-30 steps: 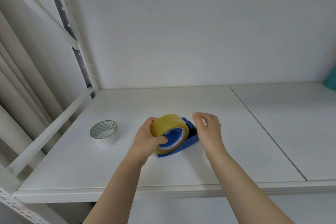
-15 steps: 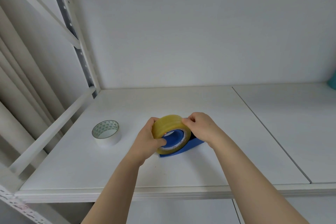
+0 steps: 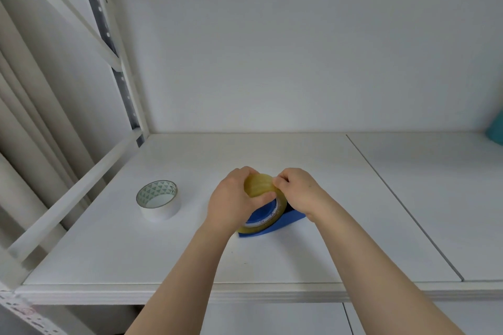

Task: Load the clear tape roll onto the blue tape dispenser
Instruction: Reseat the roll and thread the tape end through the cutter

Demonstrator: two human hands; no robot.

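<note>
A: Where is the clear tape roll sitting?

B: Upright on the blue tape dispenser, on the near middle of the white shelf, between both hands.

A: And the left hand?

B: It wraps the roll's left side, fingers curled over the far top edge, thumb pressed against the near face.

A: The right hand?

B: Its fingertips are bunched together, pinching at the roll's upper right rim. Whether they hold a loose tape end I cannot tell.

A: Anything else nearby?

B: A white tape roll lies flat well to the left, apart from both hands
</note>
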